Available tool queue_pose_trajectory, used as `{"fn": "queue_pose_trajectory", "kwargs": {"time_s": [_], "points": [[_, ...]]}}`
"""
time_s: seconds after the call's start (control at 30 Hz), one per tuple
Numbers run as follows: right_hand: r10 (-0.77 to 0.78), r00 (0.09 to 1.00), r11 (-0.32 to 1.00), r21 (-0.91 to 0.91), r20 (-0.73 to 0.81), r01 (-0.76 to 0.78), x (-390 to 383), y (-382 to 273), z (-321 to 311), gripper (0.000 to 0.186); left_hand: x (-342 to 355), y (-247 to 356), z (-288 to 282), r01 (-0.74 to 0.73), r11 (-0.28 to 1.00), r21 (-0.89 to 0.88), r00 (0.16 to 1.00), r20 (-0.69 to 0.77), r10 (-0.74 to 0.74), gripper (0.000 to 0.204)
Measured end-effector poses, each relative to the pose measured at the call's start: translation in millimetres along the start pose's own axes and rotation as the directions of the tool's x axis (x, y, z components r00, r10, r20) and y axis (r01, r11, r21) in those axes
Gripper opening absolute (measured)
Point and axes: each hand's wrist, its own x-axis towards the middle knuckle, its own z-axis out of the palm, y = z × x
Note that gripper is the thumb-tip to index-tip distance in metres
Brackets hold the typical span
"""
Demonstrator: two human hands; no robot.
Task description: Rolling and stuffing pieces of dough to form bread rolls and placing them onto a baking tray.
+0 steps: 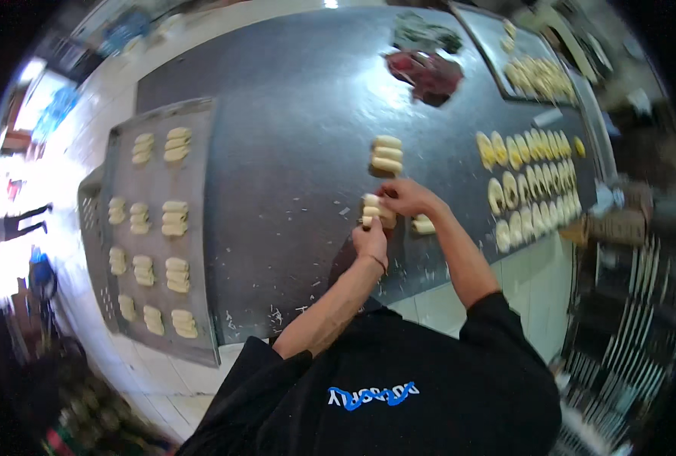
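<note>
Over the dark metal table, my two hands are closed around a small set of pale dough rolls lying side by side. My left hand grips it from the near side. On the far right side of it, my right hand has its fingers bent onto the dough; the fingertips are partly hidden. Just beyond my hands sits another group of three dough rolls, pressed together. Part of a further dough roll shows below my right wrist, mostly covered by the arm.
At the left, a metal baking tray carries several grouped dough rolls. Rows of flat dough pieces, some topped with yellow, lie at the right. Toward the back are a red cloth, a grey-green cloth and a tray of pale pieces.
</note>
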Motion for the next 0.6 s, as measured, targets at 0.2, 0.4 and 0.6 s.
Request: {"fn": "queue_pose_trajectory", "kwargs": {"time_s": [0.2, 0.4, 0.6], "points": [[0.037, 0.988, 0.815, 0.567, 0.152, -0.118, 68, -103, 26, 0.025, -14, 86, -106, -0.407, 0.913, -0.001, 0.904, -0.144, 0.403, 0.045], [-0.265, 0.961, 0.853, 0.445, -0.085, 0.274, 247, -293, 84, 0.03, 13, 250, -277, -0.624, 0.781, -0.008, 0.727, -0.372, 0.577, 0.033], [-0.576, 0.798, 0.807, 0.034, -0.176, 0.589, 473, -482, 117, 0.032, 99, 448, -446, -0.738, 0.654, 0.166, 0.519, -0.48, 0.707, 0.042]]}}
